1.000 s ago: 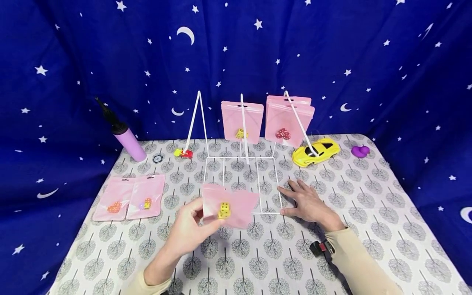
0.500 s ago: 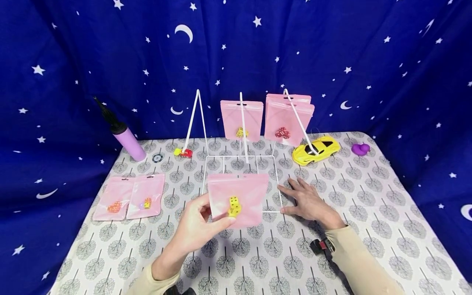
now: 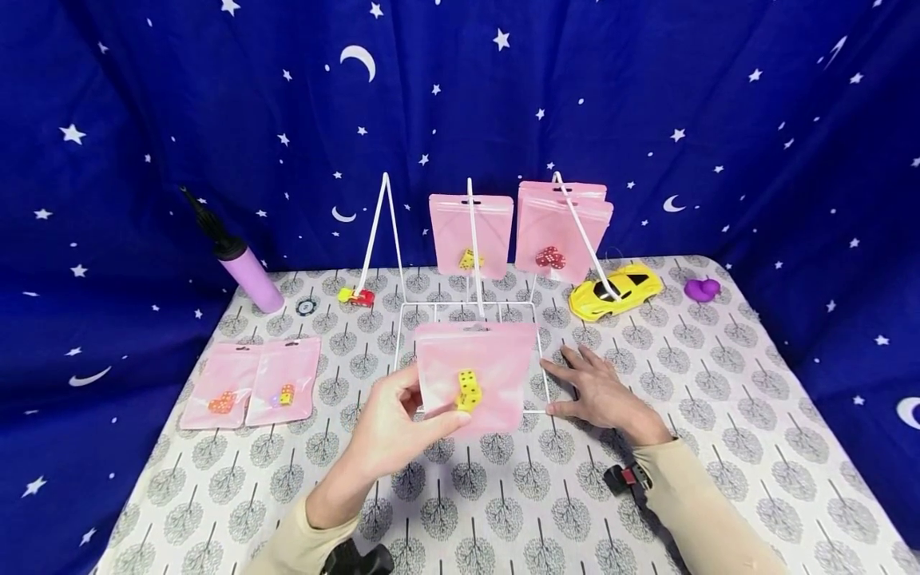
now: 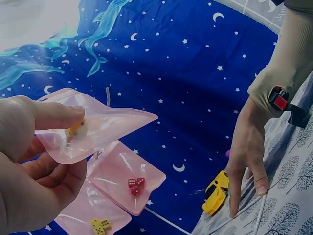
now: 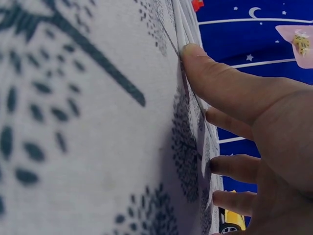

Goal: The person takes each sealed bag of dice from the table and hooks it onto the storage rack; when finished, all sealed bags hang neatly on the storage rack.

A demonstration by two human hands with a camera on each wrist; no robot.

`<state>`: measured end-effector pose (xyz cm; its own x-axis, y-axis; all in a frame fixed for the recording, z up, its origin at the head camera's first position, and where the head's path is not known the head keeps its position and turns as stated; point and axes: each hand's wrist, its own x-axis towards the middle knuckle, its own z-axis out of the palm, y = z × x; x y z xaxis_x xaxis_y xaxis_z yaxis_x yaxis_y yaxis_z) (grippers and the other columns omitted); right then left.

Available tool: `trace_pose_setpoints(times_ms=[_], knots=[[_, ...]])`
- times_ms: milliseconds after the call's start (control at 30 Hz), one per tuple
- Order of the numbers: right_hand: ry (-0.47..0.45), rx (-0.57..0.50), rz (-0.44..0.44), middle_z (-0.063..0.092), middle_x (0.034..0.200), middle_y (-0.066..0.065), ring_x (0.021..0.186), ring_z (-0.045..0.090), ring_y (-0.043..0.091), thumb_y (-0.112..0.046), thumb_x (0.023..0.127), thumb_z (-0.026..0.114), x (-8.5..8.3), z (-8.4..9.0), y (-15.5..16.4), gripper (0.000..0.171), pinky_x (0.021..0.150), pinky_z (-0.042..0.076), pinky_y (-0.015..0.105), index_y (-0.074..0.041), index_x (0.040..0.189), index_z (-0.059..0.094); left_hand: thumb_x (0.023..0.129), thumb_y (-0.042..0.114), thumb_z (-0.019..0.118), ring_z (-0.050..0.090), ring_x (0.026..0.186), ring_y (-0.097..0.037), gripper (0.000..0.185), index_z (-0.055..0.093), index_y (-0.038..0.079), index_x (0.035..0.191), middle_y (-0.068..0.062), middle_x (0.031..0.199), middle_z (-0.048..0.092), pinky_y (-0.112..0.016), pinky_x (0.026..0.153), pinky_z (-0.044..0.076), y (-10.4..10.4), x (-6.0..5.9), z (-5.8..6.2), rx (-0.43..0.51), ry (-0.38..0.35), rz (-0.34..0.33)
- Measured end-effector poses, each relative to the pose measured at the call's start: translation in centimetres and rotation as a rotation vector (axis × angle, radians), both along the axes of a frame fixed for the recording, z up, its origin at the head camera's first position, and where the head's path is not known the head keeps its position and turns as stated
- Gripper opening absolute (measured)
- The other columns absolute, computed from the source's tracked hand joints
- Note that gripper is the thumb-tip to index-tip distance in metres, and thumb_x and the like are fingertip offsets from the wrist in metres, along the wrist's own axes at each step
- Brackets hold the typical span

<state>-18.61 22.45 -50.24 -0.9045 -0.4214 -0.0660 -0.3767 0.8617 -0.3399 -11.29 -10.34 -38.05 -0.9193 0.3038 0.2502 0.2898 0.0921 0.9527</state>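
My left hand pinches a pink zip bag by its left side, thumb in front. Yellow dice show through the bag, and its slotted top edge faces up. The bag is held above the front of a white wire rack. My right hand rests on the table with fingers spread, thumb and index fingertip touching the rack's right base wire. On the rack's middle arm hangs a pink bag with yellow dice. Its right arm carries pink bags, the front one with red dice. No bag hangs on the left arm.
Two pink bags lie flat at the left. Behind them stand a purple hand pump and a round chip. A small red and yellow car sits by the left arm; a yellow car and purple duck sit right.
My left hand has moved up and to the right with the bag, which has turned from tilted to upright, its face toward the head camera. The right hand has stayed in place.
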Motion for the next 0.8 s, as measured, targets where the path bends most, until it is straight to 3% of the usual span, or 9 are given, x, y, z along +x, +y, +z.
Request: trace_pose_setpoints(times_ms=[200, 500, 800], knots=[[-0.003, -0.012, 0.005, 0.027, 0.154, 0.029, 0.140, 0.019, 0.056, -0.052, 0.080, 0.072, -0.1, -0.1, 0.0, 0.080, 0.105, 0.016, 0.079, -0.018, 0.146, 0.045, 0.072, 0.006, 0.083, 0.067, 0.078, -0.015, 0.046, 0.066, 0.004, 0.114, -0.012, 0.099, 0.072, -0.030, 0.067, 0.060, 0.4, -0.4, 0.2, 0.001, -0.034, 0.016], [-0.025, -0.010, -0.004, 0.024, 0.156, 0.027, 0.142, 0.016, 0.053, -0.050, 0.080, 0.073, 0.0, -0.1, 0.3, 0.080, 0.107, 0.014, 0.078, -0.020, 0.147, 0.043, 0.074, 0.009, 0.083, 0.065, 0.079, -0.016, 0.043, 0.067, 0.006, 0.114, -0.010, 0.100, 0.071, -0.029, 0.068, 0.058, 0.9, -1.5, -0.1, -0.010, -0.004, 0.002], [-0.036, -0.009, -0.006, 0.023, 0.156, 0.028, 0.142, 0.015, 0.054, -0.050, 0.080, 0.073, -0.1, 0.0, 0.3, 0.080, 0.107, 0.013, 0.078, -0.020, 0.148, 0.043, 0.074, 0.007, 0.083, 0.064, 0.078, -0.016, 0.041, 0.067, 0.005, 0.112, -0.010, 0.099, 0.071, -0.027, 0.067, 0.057, 0.9, -1.7, -0.5, 0.005, -0.012, 0.003]])
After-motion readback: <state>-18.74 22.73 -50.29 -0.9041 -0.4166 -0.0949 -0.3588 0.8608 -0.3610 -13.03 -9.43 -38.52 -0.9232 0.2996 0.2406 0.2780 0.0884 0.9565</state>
